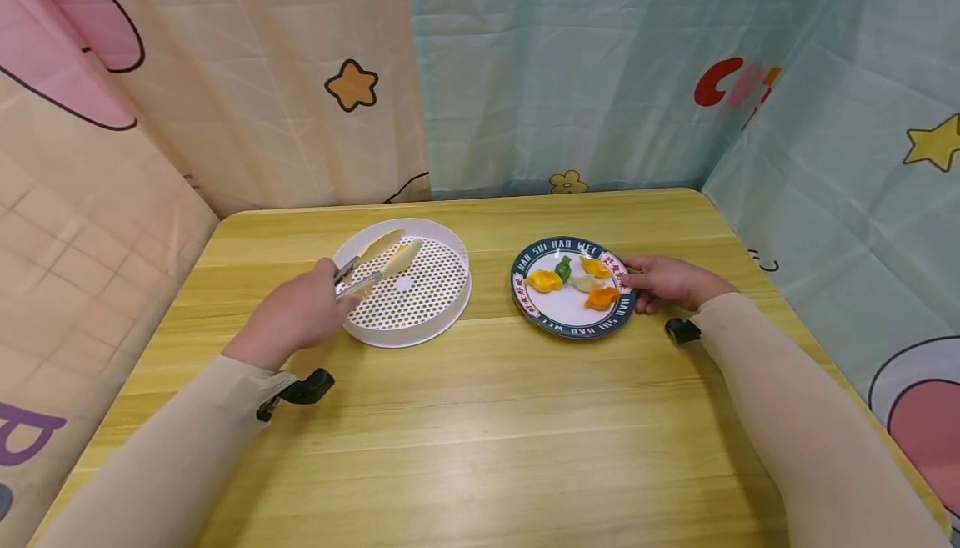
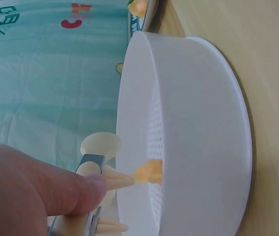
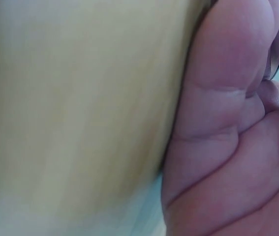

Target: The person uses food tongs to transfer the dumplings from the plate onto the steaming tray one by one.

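My left hand (image 1: 303, 310) grips a pair of tongs (image 1: 402, 258) with metal arms and cream-coloured tips, held apart over a round white steamer tray (image 1: 450, 314) with a perforated floor. In the left wrist view an orange-yellow dumpling (image 2: 151, 171) lies inside the tray, close by the tips; whether they touch it I cannot tell. To the right, my right hand (image 1: 675, 281) pinches the edge of a dark-rimmed plate (image 1: 555, 323), thumb on top and fingers below the rim. On the plate sit several toy-like dumplings in yellow (image 1: 543, 281), green (image 1: 563, 268), white and orange (image 1: 602, 298).
Everything stands on a wood-grain table (image 1: 480, 423). A patterned curtain (image 1: 525, 72) hangs along the back edge and both sides. A black wrist camera (image 1: 307, 387) juts from the left sleeve, another (image 1: 682, 330) from the right.
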`<move>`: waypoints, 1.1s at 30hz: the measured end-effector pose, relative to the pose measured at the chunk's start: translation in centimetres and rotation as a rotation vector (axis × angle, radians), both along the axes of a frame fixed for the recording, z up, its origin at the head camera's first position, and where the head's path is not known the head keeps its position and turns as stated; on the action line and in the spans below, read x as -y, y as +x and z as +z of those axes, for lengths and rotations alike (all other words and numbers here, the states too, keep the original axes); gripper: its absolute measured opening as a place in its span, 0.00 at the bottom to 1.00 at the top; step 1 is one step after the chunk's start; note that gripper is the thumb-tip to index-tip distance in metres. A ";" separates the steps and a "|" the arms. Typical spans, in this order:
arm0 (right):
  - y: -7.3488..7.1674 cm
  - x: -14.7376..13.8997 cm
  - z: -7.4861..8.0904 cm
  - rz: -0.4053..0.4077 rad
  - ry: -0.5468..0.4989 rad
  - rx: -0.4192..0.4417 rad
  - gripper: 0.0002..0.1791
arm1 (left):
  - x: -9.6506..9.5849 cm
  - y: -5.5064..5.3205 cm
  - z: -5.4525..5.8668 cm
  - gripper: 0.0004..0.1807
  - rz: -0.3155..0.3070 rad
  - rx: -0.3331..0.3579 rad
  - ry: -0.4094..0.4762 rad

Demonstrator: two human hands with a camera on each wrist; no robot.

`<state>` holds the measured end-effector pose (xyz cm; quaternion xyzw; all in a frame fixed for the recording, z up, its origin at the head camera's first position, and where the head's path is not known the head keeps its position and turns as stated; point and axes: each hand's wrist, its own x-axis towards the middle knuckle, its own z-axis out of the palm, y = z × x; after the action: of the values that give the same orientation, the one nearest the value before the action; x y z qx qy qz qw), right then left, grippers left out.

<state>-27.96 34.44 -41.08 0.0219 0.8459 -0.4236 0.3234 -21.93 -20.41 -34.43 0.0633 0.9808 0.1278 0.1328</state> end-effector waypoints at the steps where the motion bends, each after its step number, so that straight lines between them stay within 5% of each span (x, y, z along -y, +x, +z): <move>1: 0.0 0.0 0.0 -0.002 0.001 0.000 0.40 | -0.2 0.1 0.1 0.38 -0.003 -0.006 0.016; 9: -0.1 0.0 0.1 0.019 -0.002 -0.008 0.40 | -3.5 1.0 0.6 0.30 -0.147 -0.094 0.093; 16: -0.1 0.1 -0.1 0.008 -0.002 -0.003 0.39 | -7.6 1.3 -0.1 0.26 -0.256 -0.098 0.137; 33: -0.2 0.0 -0.2 0.012 -0.005 0.004 0.38 | -12.7 0.1 -1.8 0.23 -0.290 -0.053 0.080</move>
<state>-28.14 34.39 -41.30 0.0168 0.8443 -0.4235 0.3278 -21.82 -7.69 -36.27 0.2129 0.9587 0.1444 0.1215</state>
